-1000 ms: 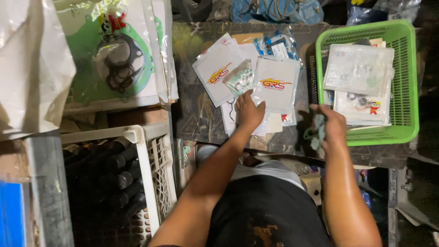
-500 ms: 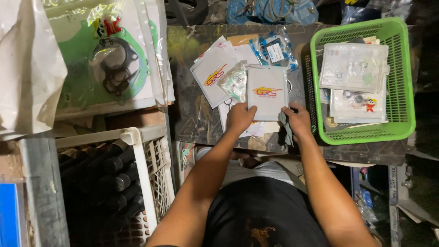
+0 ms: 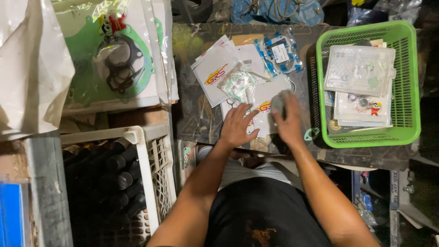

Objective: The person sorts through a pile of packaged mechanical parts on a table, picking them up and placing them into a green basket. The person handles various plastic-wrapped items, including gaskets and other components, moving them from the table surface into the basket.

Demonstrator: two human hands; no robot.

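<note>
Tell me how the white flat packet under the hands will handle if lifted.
The white packet looks thin and flat, so probably light and floppy. Its glossy sleeve may slide over the packets beneath. The left hand lies flat on it, the right hand alongside.

Both forearms are bare from the elbow down, with no sleeve, watch, band or glove to be seen on the left hand (image 3: 238, 126) or the right hand (image 3: 288, 121). Lower down the person wears a dark, near-black garment with a small rust-orange mark on its front. Between that dark cloth and the table edge shows a strip of lighter, grey-white fabric with faint stripes.
</note>
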